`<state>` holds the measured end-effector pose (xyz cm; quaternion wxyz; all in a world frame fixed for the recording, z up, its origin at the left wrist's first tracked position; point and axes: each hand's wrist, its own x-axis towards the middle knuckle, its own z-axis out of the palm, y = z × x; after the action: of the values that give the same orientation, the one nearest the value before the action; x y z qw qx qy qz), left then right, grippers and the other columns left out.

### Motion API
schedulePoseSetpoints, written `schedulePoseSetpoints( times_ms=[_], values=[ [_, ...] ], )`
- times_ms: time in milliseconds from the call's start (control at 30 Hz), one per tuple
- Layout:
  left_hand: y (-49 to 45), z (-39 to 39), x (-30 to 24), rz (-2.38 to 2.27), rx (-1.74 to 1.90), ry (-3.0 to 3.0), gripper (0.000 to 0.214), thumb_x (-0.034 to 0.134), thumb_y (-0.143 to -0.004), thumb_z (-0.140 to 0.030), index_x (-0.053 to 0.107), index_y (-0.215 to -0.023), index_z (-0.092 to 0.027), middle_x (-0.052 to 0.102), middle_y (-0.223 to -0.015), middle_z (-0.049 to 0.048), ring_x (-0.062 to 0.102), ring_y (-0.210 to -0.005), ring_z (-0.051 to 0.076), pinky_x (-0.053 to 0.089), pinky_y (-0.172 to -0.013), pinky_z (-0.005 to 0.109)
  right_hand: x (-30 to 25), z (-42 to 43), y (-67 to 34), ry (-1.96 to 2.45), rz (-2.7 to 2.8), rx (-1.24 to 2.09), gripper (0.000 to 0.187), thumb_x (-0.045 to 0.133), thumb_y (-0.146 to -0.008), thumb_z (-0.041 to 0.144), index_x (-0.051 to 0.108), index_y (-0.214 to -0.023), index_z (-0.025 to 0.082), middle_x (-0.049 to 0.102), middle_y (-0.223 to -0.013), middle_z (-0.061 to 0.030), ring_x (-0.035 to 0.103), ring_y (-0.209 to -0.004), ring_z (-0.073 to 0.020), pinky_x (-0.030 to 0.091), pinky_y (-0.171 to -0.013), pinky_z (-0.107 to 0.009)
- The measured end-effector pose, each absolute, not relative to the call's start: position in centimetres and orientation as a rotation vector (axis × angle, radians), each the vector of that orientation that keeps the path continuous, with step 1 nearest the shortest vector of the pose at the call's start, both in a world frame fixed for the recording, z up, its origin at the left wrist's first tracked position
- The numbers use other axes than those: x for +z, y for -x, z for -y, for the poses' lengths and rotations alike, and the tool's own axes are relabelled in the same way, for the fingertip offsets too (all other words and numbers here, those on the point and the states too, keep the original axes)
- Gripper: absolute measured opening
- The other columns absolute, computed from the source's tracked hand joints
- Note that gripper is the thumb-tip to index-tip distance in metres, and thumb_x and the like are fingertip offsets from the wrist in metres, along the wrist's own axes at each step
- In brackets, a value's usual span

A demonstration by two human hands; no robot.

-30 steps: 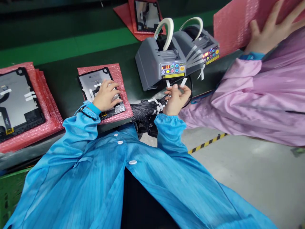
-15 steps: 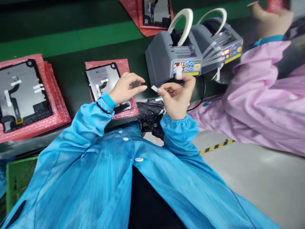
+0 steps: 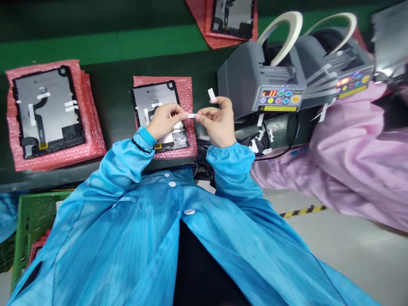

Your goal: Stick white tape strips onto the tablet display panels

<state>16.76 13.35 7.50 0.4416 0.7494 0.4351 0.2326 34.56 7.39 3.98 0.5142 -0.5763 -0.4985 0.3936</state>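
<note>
A short white strip of tape [image 3: 191,115] is stretched between my two hands, one end in each pinch. My left hand [image 3: 166,120] grips its left end, above a tablet screen panel [image 3: 156,91] lying on pink bubble wrap [image 3: 188,93]. At the strip's right end are the thumb and finger of my right hand [image 3: 219,125]. A second white tape piece [image 3: 212,94] sticks up from a fingertip of that same hand. The panel's grey back carries white tape pieces and a dark flex cable, partly hidden by my left hand.
Two grey tape dispensers [image 3: 251,76] with tape rolls stand to the right. Another panel [image 3: 47,110] lies on stacked bubble wrap at left; one more [image 3: 232,17] is at the back. A co-worker's pink sleeve [image 3: 344,140] is at right, a green crate [image 3: 32,221] below left.
My right hand has moved left, away from the dispenser, and my left hand has closed on the free end of the tape. The view has shifted left. The co-worker's raised hand is out of sight.
</note>
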Motion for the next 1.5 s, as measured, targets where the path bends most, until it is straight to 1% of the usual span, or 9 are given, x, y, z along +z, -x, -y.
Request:
schedulePoseSetpoints(
  times_ms=[100, 200, 367, 633, 900, 1067, 1167, 1300, 1500],
  values=[
    [-17.0, -13.2, 7.7, -1.223, 0.529, -1.861, 0.018, 0.067, -0.091, -0.022, 0.061, -0.074, -0.017, 0.068, -0.080, 0.0012, 0.062, -0.077, 0.016, 0.047, -0.073, 0.027, 3.2, -8.4, -34.1, 1.418, 1.197, 0.959, 0.055, 0.074, -0.079, 0.047, 0.036, -0.115, 0.029, 0.066, -0.084, 0.0030, 0.066, -0.072, -0.0135, 0.057, -0.073, -0.034],
    [-17.4, -13.1, 7.6, -1.443, 0.403, -1.974, 0.016, 0.066, -0.090, -0.016, 0.062, -0.075, -0.016, 0.069, -0.088, 0.0056, 0.063, -0.096, 0.024, 0.047, -0.089, 0.036, 2.2, -9.7, -33.8, 1.471, 1.217, 0.972, 0.056, 0.074, -0.079, 0.041, 0.036, -0.118, 0.028, 0.065, -0.082, 0.0033, 0.065, -0.073, -0.0140, 0.056, -0.073, -0.034],
    [-18.2, -13.1, 7.0, -1.633, 0.180, -2.105, 0.013, 0.063, -0.092, -0.020, 0.065, -0.080, -0.015, 0.066, -0.109, 0.0134, 0.052, -0.121, 0.036, 0.042, -0.102, 0.047, 0.2, -11.5, -33.5, 1.598, 1.263, 0.970, 0.053, 0.074, -0.077, 0.036, 0.037, -0.114, 0.025, 0.066, -0.078, 0.0025, 0.064, -0.068, -0.0149, 0.055, -0.073, -0.037],
    [-18.1, -12.9, 6.7, -1.648, 0.092, -2.132, 0.018, 0.054, -0.094, -0.024, 0.068, -0.086, -0.016, 0.064, -0.112, 0.0145, 0.049, -0.123, 0.037, 0.039, -0.103, 0.050, 0.1, -11.7, -33.2, 1.721, 1.351, 0.927, 0.052, 0.070, -0.080, 0.039, 0.035, -0.115, 0.023, 0.070, -0.085, -0.0034, 0.068, -0.074, -0.0199, 0.055, -0.079, -0.041],
    [-17.9, -13.2, 4.3, -1.570, 0.332, -2.135, 0.011, 0.063, -0.085, -0.022, 0.061, -0.075, -0.018, 0.064, -0.102, 0.0160, 0.049, -0.118, 0.041, 0.037, -0.101, 0.056, 1.9, -12.0, -32.4, 1.783, 1.382, 0.883, 0.049, 0.072, -0.079, 0.041, 0.046, -0.116, 0.021, 0.069, -0.081, -0.0065, 0.069, -0.090, -0.0290, 0.052, -0.093, -0.049],
    [-16.6, -14.0, 3.7, -1.556, 0.453, -2.138, 0.015, 0.071, -0.082, -0.030, 0.061, -0.087, -0.020, 0.063, -0.107, 0.0140, 0.047, -0.121, 0.041, 0.036, -0.102, 0.057, 1.8, -11.5, -33.7, 1.771, 1.430, 0.837, 0.043, 0.073, -0.077, 0.046, 0.051, -0.106, 0.022, 0.064, -0.077, -0.0023, 0.064, -0.085, -0.0239, 0.051, -0.091, -0.045],
    [-15.5, -15.3, 4.7, -1.537, 0.456, -2.135, 0.013, 0.066, -0.088, -0.031, 0.062, -0.096, -0.022, 0.063, -0.111, 0.0122, 0.048, -0.122, 0.037, 0.034, -0.104, 0.055, 2.6, -11.1, -34.9, 1.741, 1.483, 0.844, 0.030, 0.062, -0.085, 0.050, 0.053, -0.091, 0.022, 0.061, -0.078, -0.0025, 0.060, -0.079, -0.0202, 0.050, -0.086, -0.041],
    [-15.4, -16.8, 5.7, -1.320, 0.516, -2.131, 0.015, 0.064, -0.092, -0.037, 0.065, -0.088, -0.022, 0.065, -0.097, 0.0085, 0.055, -0.110, 0.030, 0.038, -0.100, 0.046, 4.4, -10.9, -34.8, 1.635, 1.607, 0.912, 0.038, 0.048, -0.094, 0.056, 0.054, -0.077, 0.023, 0.059, -0.075, -0.0021, 0.058, -0.078, -0.0185, 0.048, -0.084, -0.037],
    [-16.4, -16.6, 5.8, -1.255, 0.402, -2.145, 0.019, 0.065, -0.090, -0.030, 0.063, -0.076, -0.019, 0.064, -0.089, 0.0074, 0.055, -0.109, 0.030, 0.037, -0.100, 0.046, 5.4, -11.2, -33.8, 1.632, 1.668, 1.000, 0.040, 0.050, -0.094, 0.053, 0.059, -0.073, 0.020, 0.059, -0.071, -0.0019, 0.059, -0.081, -0.0188, 0.047, -0.084, -0.034]
  ],
)
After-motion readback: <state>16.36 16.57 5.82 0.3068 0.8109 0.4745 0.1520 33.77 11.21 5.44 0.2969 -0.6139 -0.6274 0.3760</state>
